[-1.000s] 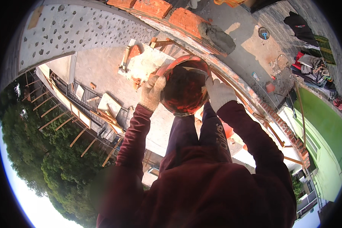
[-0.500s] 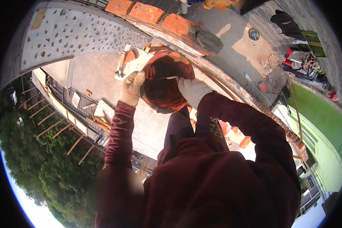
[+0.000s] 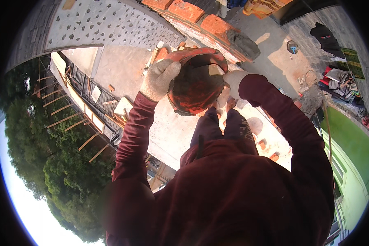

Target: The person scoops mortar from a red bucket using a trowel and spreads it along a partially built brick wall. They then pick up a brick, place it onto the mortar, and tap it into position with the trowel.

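Observation:
My left hand (image 3: 160, 80), in a pale knit glove, is closed around the left rim of a round, mortar-smeared red pan (image 3: 188, 96). The pan is tilted above the floor in front of my legs, and its inside is coated dark grey. My right hand (image 3: 236, 82), also gloved, is closed at the pan's right side. From it a flat greyish trowel blade (image 3: 216, 70) reaches into the pan. The trowel's handle is hidden in my fist.
Beyond the pan runs a low brick wall (image 3: 215, 28) with fresh grey mortar (image 3: 242, 46) at its end. Wooden boards (image 3: 158, 51) lie left of the pan. Brick pieces (image 3: 274, 157) are scattered by my feet. A clothes pile (image 3: 338, 84) sits at far right.
The pan has tilted differently, so its outer side shows more. The trowel blade has turned from edge-on to its flat face. The whole scene has shifted to the right in view.

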A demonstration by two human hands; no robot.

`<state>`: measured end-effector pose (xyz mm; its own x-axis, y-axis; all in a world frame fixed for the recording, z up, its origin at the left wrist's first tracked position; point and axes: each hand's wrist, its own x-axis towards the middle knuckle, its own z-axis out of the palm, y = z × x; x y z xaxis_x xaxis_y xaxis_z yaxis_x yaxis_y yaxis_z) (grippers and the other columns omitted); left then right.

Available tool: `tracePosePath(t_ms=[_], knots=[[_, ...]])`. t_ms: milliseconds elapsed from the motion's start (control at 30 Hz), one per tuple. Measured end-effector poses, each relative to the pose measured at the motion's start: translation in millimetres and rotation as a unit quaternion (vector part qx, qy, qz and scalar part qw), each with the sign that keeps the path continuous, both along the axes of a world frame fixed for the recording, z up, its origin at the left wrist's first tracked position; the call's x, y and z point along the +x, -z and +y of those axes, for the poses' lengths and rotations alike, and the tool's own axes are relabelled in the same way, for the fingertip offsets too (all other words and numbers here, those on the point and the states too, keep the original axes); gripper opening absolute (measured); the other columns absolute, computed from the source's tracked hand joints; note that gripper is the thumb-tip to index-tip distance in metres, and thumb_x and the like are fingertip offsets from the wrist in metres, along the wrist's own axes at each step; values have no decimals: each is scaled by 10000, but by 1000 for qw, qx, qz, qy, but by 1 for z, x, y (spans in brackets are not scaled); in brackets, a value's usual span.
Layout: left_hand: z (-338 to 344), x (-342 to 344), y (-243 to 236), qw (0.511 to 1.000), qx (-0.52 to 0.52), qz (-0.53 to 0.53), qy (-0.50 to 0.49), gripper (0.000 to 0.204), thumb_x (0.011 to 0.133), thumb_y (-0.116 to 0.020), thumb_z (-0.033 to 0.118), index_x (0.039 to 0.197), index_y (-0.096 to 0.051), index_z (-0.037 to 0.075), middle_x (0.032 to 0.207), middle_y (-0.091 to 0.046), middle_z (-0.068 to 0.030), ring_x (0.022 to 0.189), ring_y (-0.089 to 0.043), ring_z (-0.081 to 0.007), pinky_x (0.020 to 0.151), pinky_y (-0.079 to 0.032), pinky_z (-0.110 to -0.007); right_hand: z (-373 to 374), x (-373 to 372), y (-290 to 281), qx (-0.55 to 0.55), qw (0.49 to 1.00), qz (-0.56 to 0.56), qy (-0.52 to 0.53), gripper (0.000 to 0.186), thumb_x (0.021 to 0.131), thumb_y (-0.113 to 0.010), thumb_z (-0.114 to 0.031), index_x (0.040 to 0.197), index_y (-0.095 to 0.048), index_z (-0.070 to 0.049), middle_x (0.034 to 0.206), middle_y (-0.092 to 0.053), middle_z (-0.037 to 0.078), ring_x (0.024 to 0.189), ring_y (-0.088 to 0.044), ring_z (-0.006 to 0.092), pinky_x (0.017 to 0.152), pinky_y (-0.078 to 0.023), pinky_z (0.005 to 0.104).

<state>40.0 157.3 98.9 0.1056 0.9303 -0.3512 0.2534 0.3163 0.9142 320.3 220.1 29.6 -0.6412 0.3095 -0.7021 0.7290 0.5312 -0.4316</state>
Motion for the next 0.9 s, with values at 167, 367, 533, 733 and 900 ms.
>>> tracePosePath(t_ms=[167, 367, 533, 733, 900], knots=[[-8, -2, -24, 999, -35, -34, -21, 352, 1068, -578, 325, 860, -644, 48, 676, -561, 24, 529, -535, -76, 497, -414, -243, -35, 10, 24, -101, 973, 195, 71, 191, 769, -735, -184, 823, -612, -49, 824, -681, 144, 840, -687, 402, 732, -531, 480], [-38, 5, -3, 985, 53, -2, -165, 320, 1076, -560, 313, 924, -633, 41, 675, -581, -5, 487, -553, -107, 471, -414, -248, -59, -6, -5, -132, 924, 305, 191, 203, 871, -630, -201, 811, -495, -61, 668, -537, 121, 612, -582, 332, 613, -474, 454], [-63, 13, 54, 960, 63, -3, -272, 278, 1084, -568, 285, 1079, -662, 23, 893, -617, 15, 834, -538, -75, 734, -450, -256, -38, 8, -7, -266, 894, 240, 269, 243, 788, -687, -229, 878, -557, -45, 664, -532, 104, 609, -603, 278, 569, -467, 428], [-53, 16, 155, 895, 19, -121, -429, 282, 1080, -590, 298, 1109, -669, 29, 926, -604, 36, 847, -514, -57, 749, -448, -254, -5, 42, 14, -308, 884, 160, 315, 192, 838, -664, -187, 958, -594, -54, 689, -587, 32, 549, -619, 139, 455, -455, 310], [-44, 46, 187, 893, -9, -86, -441, 273, 1078, -593, 313, 1006, -653, 57, 865, -565, 47, 801, -489, -58, 711, -428, -257, 25, 89, 19, -193, 891, 130, 389, 191, 843, -655, -143, 981, -588, -29, 683, -526, 41, 569, -581, 171, 493, -449, 331]])
